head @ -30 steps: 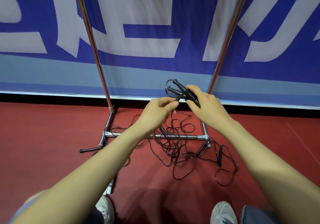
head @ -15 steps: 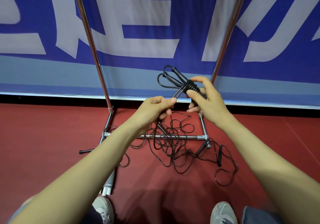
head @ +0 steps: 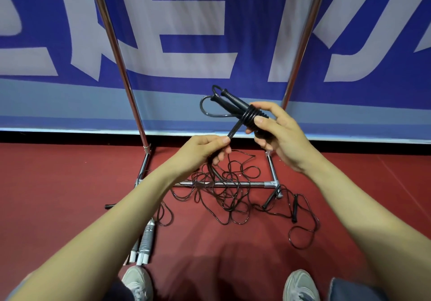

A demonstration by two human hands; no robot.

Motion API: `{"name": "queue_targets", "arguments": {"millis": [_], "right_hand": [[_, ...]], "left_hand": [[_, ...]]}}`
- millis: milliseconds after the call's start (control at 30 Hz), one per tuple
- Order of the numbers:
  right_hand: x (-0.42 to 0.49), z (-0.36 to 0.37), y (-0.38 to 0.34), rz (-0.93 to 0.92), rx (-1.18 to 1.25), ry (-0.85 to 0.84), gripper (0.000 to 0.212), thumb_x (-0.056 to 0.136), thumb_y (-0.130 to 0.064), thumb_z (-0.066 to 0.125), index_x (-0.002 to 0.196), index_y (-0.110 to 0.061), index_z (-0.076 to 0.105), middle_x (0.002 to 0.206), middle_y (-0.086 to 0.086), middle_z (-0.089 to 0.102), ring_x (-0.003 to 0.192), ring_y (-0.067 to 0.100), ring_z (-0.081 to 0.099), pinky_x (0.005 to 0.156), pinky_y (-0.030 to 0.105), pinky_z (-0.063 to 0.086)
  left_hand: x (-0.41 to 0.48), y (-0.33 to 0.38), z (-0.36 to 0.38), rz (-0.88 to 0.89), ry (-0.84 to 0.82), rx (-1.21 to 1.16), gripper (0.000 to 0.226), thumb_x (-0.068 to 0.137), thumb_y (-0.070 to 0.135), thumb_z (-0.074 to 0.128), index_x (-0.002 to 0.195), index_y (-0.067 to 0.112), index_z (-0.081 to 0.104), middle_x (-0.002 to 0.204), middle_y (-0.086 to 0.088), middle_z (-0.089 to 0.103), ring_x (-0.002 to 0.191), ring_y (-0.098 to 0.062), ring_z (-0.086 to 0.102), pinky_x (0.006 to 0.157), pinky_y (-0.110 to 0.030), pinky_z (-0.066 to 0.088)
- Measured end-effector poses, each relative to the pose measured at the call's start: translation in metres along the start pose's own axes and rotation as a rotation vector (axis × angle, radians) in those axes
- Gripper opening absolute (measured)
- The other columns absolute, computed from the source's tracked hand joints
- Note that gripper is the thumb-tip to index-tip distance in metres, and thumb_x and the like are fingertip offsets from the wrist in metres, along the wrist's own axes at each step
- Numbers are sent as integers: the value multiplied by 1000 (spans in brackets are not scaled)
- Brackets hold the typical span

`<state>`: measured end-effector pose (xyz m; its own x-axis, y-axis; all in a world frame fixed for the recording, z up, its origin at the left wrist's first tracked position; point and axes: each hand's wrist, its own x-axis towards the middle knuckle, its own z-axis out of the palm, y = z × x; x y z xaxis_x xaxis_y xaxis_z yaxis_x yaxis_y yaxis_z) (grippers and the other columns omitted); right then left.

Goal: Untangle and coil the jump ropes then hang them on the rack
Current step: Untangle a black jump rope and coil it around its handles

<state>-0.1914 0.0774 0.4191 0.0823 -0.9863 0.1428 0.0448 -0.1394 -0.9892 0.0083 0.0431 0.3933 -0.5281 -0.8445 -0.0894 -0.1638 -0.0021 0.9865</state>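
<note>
Black cord, head view, the only one. Centre of frame, slightly above the middle: coiled jump rope [head: 248, 114]. Its two black handles lie side by side and point to the upper left, with several turns of cord wrapped tight round them and two small loops sticking out past the handle tips. Right hand [head: 282, 137] grips this bundle, thumb pressed on the wraps and the other fingers curled behind and below it. Left hand [head: 200, 152], lower and left of the bundle, pinches the free strand [head: 234, 128] between thumb and forefinger, other fingers curled in. Strand runs taut and diagonal from the pinch up to the wraps. More cord drops from under the left hand toward the floor.

Lower centre: tangled ropes [head: 224, 193] lie in loose loops on the red floor [head: 70, 179], draped over the base crossbar of the rack [head: 247, 184]. The rack's two chrome uprights rise to the upper left and upper right, cut off by the top edge. Loose black handles [head: 270, 199] lie just right of the tangle, near the rack's right base joint. Grey ribbed handles [head: 146, 240] lie at lower left, beside the left forearm. Blue banner [head: 186, 62] with large white shapes fills the upper half. Two light shoes [head: 137, 282] show at the bottom edge.
</note>
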Motion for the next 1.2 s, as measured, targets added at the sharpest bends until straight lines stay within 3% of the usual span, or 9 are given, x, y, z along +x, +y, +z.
{"name": "queue_targets", "arguments": {"millis": [167, 333, 467, 633, 733, 900, 1000, 1067, 1200], "right_hand": [[-6, -1, -5, 143, 2, -224, 31, 85, -23, 53, 116, -21, 57, 74, 11, 66, 49, 13, 40, 51, 29, 17], [-9, -4, -6, 333, -101, -513, 27, 86, -18, 54, 113, -14, 57, 71, 14, 63, 46, 14, 37, 41, 21, 21], [-9, -3, -6, 456, -396, -652, 17, 94, -11, 59, 111, -11, 57, 73, 14, 63, 48, 15, 40, 42, 20, 28], [-3, 6, 9, 337, -922, -518, 27, 92, -30, 62, 114, -22, 49, 81, 4, 67, 53, 8, 49, 55, 25, 41], [-2, 4, 16, 188, -1102, -331, 40, 93, -36, 56, 128, -27, 38, 94, 4, 67, 70, 18, 59, 71, 36, 49], [2, -1, 18, -49, -1260, -95, 53, 99, -39, 39, 149, -40, 19, 130, 4, 53, 112, 33, 55, 92, 41, 43], [5, -8, 17, -88, -1193, -2, 54, 100, -37, 39, 150, -39, 19, 135, 4, 50, 118, 34, 52, 96, 42, 40], [5, -9, 14, -119, -1163, 9, 55, 100, -36, 40, 151, -39, 19, 134, 4, 51, 118, 33, 52, 97, 44, 41], [2, -6, 15, -113, -1209, -45, 57, 101, -39, 38, 150, -46, 12, 134, 6, 52, 114, 33, 54, 96, 44, 42]], "left_hand": [[-1, -1, -15, 102, 53, 283, 24, 90, 33, 61, 75, 15, 64, 65, 4, 58, 63, -9, 50, 66, -21, 40], [-5, 10, -34, 118, -128, 453, 7, 87, 18, 67, 86, 11, 71, 77, -8, 68, 67, -11, 57, 67, -25, 46], [-7, 16, -24, 58, -144, 588, 10, 77, 25, 78, 78, 17, 72, 66, 14, 66, 61, 5, 52, 62, -10, 39], [-5, 4, -1, 66, 101, 542, 15, 82, 28, 75, 84, 13, 74, 53, 17, 56, 47, 4, 45, 50, -10, 34], [-4, 6, 10, 14, 199, 242, 12, 89, 19, 67, 97, 11, 71, 50, 14, 56, 43, -3, 43, 48, -16, 37], [-6, 16, 18, -84, 119, -221, 13, 98, 13, 52, 107, 7, 59, 76, -3, 65, 45, -6, 38, 43, -17, 36], [-9, 16, 18, -42, 107, -94, 19, 100, 19, 50, 110, 12, 65, 70, 2, 60, 42, -5, 32, 43, -18, 30], [-11, 19, 15, 36, 234, 138, 18, 99, 24, 50, 104, 22, 67, 67, 7, 55, 41, -2, 33, 46, -20, 28], [-15, 23, 7, 99, 426, 332, 32, 96, 41, 53, 97, 16, 72, 71, 9, 55, 53, 2, 45, 54, -14, 33]]}}
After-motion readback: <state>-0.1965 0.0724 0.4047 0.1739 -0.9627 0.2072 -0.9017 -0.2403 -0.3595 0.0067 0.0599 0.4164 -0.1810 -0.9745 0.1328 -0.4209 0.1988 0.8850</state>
